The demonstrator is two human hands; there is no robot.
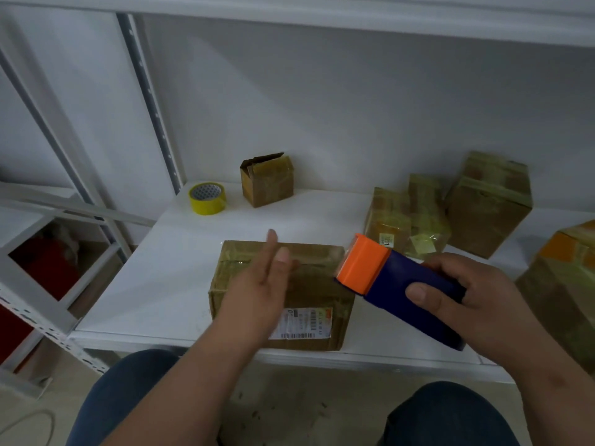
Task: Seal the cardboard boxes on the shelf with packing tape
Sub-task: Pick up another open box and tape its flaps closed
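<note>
Cardboard box [309,278] beneath blocky orange-blue tape dispenser [392,284].

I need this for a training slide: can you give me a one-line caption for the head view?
Right hand grips a tape dispenser beside a cardboard box; open left hand hovers above.

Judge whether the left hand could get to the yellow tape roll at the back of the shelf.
Probably yes: the left hand is open and holds nothing, and bare shelf lies between it and the yellow tape roll.
</note>
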